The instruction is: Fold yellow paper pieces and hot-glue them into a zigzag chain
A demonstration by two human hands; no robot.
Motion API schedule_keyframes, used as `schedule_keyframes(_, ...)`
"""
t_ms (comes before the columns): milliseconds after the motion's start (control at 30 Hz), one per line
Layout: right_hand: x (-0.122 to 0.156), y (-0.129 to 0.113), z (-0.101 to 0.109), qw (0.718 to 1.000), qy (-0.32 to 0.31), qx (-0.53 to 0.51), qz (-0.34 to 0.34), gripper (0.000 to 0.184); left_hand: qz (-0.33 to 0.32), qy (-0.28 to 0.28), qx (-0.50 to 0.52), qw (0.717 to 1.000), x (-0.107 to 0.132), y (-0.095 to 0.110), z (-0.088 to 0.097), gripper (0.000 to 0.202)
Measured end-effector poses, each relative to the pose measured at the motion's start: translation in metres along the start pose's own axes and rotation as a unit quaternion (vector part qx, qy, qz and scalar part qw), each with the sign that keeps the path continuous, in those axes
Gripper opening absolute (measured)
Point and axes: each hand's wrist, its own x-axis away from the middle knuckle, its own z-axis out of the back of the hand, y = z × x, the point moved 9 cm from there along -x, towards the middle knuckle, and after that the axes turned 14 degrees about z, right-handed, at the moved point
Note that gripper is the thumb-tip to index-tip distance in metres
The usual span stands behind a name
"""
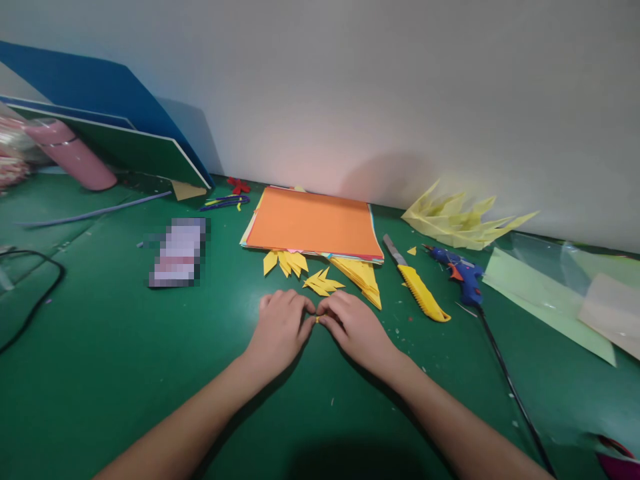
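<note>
My left hand (283, 325) and my right hand (357, 328) meet fingertip to fingertip at the middle of the green table. Between their pinched thumbs and fingers shows a small piece of yellow paper (317, 320), mostly hidden by the fingers. Just beyond the hands lie yellow paper cutouts shaped like leaves (285, 262), with a second leafy cutout (323, 283) closer to my right hand. Folded yellow paper (361, 277) pokes out from under a stack of coloured paper topped with an orange sheet (313, 223).
Right of my hands lie a yellow box cutter (423, 292) with its blade out and a blue glue gun (465, 275) with a black cord. A pale yellow folded paper piece (463, 220) stands by the wall. To the left are a phone (179, 253) and a pink bottle (75, 155).
</note>
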Motion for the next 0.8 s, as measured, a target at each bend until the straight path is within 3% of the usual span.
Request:
schedule_keyframes(233, 0.001, 0.003, 0.000, 0.999, -0.001, -0.026, -0.022, 0.016, -0.004, -0.011, -0.017, 1.000, 0.001, 0.001, 0.000, 0.012)
schedule_keyframes(567, -0.002, 0.003, 0.002, 0.994, -0.028, -0.106, -0.001, 0.023, -0.014, 0.010, 0.003, 1.000, 0.003, 0.000, -0.001, 0.012)
schedule_keyframes(800, 0.001, 0.018, 0.008, 0.981, -0.002, -0.191, -0.029, 0.030, -0.016, 0.009, 0.014, 1.000, 0.003, 0.000, 0.001, 0.011)
